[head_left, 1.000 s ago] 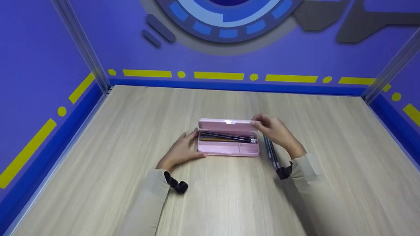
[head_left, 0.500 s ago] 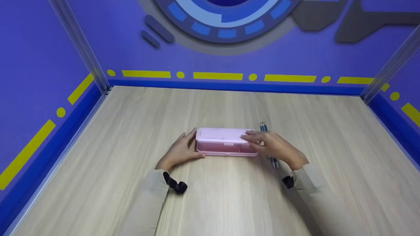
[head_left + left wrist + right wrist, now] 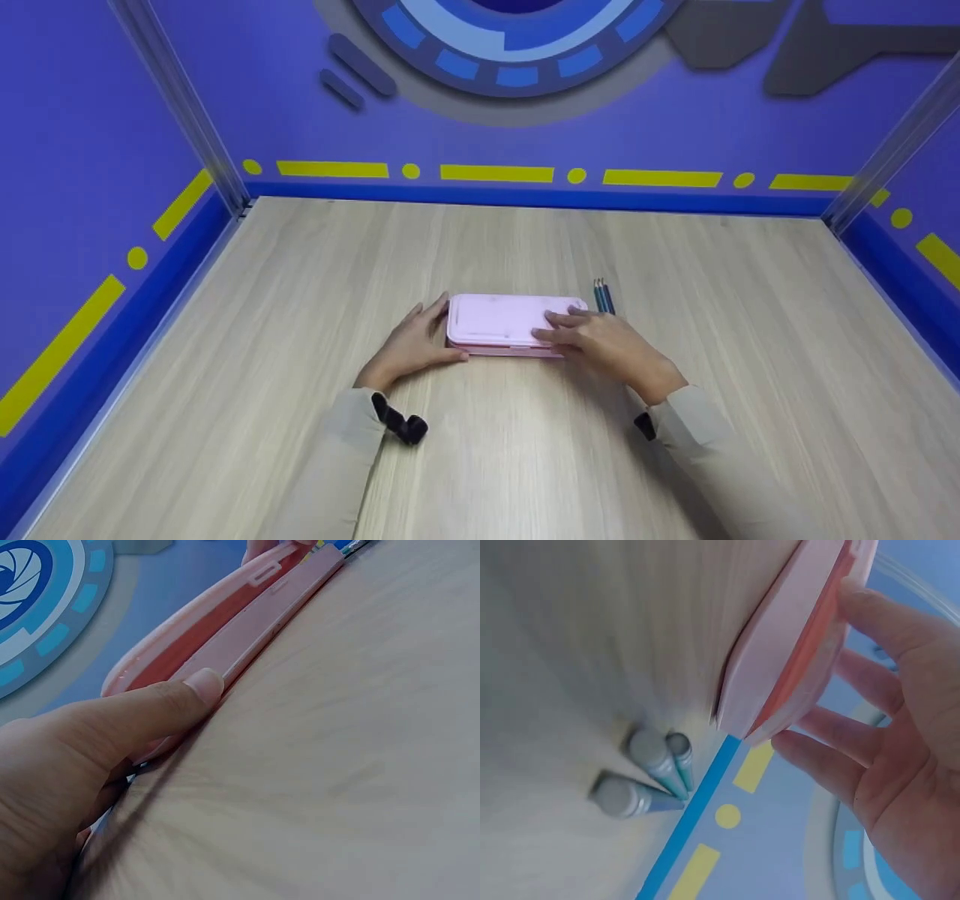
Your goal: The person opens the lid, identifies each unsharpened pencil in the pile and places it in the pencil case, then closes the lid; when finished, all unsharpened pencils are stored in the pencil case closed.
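A pink pencil case [image 3: 499, 319] lies on the table with its lid lowered most of the way. A narrow gap still shows along the front in the left wrist view, between the lid [image 3: 199, 611] and the base [image 3: 247, 622]. My left hand [image 3: 409, 345] holds the case's left end, thumb at the front wall and fingers round the side. On the right part of the lid rest the extended fingers of my right hand [image 3: 607, 345], with the thumb by the lid's edge in the right wrist view. The inside of the case is hidden.
Three dark pencils [image 3: 603, 296] lie side by side just right of the case, partly covered by my right hand. Their blunt ends [image 3: 649, 746] show in the right wrist view. Blue panels [image 3: 495, 142] stand at the table's back and sides.
The lid has swung forward and down from upright, covering the pencils inside. My right hand has gone from pinching the lid's corner to lying on its top; the left hand keeps its place.
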`<state>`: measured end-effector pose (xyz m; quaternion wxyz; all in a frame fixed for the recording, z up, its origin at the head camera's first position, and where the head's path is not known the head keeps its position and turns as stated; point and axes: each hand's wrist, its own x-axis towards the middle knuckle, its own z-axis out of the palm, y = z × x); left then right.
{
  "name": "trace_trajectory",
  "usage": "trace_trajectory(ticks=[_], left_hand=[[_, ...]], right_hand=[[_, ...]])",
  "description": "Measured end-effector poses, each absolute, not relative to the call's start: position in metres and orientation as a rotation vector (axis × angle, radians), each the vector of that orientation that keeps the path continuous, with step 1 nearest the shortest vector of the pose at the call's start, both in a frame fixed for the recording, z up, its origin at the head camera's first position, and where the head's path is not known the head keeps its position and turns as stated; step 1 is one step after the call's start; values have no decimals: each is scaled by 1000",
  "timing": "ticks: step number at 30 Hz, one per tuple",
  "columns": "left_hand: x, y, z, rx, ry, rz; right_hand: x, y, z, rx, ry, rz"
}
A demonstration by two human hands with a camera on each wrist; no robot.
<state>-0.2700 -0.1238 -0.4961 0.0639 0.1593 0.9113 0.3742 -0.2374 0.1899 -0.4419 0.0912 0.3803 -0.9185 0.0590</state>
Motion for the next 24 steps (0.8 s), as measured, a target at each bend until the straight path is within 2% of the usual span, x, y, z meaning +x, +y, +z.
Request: trace_trajectory(ticks=[17,24], left_hand=[[-269,-130,-498,463,2726,1134],[-272,-140,-497,663,2716,1260]], right_hand=[[-234,179,-447,1053,-2791,158],[-240,177,-441,1046,-2876,336]])
